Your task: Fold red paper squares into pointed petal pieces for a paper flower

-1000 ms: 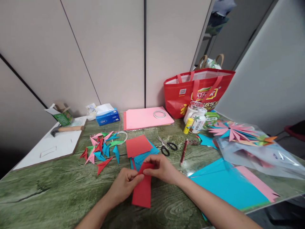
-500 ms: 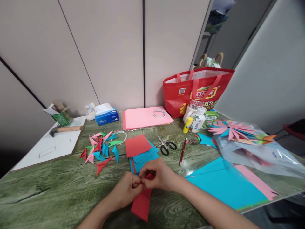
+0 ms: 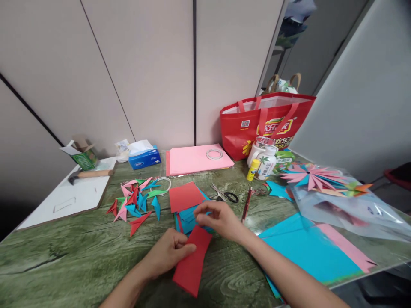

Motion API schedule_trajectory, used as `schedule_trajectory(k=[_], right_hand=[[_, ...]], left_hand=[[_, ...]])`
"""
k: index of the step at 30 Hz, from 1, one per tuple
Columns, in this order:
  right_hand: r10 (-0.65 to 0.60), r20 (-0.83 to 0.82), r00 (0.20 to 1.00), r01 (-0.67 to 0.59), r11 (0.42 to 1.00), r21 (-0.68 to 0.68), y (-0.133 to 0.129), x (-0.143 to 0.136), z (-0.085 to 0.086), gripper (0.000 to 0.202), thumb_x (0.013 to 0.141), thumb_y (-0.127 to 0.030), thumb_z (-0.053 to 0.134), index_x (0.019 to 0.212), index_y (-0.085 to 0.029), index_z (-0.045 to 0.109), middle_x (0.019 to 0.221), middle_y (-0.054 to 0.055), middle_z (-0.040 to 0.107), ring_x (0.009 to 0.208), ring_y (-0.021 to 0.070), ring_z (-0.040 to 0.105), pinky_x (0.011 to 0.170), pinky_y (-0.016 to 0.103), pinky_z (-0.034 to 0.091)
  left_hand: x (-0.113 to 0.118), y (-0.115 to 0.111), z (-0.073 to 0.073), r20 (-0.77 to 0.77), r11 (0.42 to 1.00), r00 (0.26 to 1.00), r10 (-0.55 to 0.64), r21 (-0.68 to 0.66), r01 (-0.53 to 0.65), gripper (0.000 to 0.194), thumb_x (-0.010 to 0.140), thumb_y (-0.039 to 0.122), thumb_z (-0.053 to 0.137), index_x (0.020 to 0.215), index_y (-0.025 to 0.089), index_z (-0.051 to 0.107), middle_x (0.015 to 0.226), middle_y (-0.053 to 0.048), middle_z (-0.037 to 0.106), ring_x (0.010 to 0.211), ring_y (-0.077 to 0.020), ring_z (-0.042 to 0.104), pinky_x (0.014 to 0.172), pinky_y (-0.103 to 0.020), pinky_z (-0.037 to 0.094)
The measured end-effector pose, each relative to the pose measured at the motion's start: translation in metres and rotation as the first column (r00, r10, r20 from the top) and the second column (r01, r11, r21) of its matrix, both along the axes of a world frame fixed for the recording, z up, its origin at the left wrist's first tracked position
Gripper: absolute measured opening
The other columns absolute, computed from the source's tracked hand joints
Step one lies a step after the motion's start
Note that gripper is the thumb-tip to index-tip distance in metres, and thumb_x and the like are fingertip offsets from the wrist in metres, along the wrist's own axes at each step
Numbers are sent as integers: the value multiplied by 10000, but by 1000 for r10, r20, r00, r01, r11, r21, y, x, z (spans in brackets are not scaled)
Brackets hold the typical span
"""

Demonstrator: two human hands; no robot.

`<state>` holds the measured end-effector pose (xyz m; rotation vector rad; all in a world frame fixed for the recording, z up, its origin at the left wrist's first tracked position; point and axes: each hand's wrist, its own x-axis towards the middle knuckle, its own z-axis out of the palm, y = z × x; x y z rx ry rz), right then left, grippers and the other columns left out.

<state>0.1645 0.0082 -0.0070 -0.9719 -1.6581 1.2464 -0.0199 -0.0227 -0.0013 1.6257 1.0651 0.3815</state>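
My left hand (image 3: 168, 252) pinches a folded red paper strip (image 3: 192, 267) by its left edge, thumb on top and fingers beneath. The strip slants toward me above the table. Just beyond its far end is my right hand (image 3: 220, 219), fingers bent and apart with nothing visible in them. Behind that hand lie blue paper pieces (image 3: 186, 217), partly covered by it, with a red paper square (image 3: 186, 196) on top. Scissors (image 3: 224, 193) with black handles rest to their right, one handle partly hidden by my right hand.
Folded paper pieces (image 3: 138, 199) lie at left, near a hammer (image 3: 90, 173) on a white board (image 3: 67, 196). Pink sheets (image 3: 195, 159), a tissue box (image 3: 144, 157) and a red bag (image 3: 266, 124) stand behind. A glue stick (image 3: 253, 169), pen (image 3: 247, 204) and blue sheets (image 3: 308, 248) are at right.
My right hand has let go of the red strip and moved up and right. The strip's far end is now uncovered, while my left hand keeps hold of it.
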Motion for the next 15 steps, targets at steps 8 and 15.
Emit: schedule_trajectory(k=[8, 15], right_hand=[[-93, 132, 987, 80, 992, 97, -8, -15, -12, 133, 697, -262, 596, 637, -144, 611, 565, -17, 541, 531, 95, 414, 489, 208, 320], [-153, 89, 984, 150, 988, 32, -6, -16, -12, 150, 700, -281, 583, 630, -149, 595, 567, -5, 541, 532, 110, 438, 486, 217, 333]], left_hand=[[3, -1, 3, 218, 964, 952, 213, -206, -169, 331, 747, 460, 502, 645, 147, 535, 479, 11, 537, 470, -131, 511, 468, -209, 343], [7, -3, 7, 297, 916, 885, 358, -298, -270, 272, 698, 370, 530, 545, 145, 535, 442, -40, 618, 443, -197, 605, 470, -257, 429]])
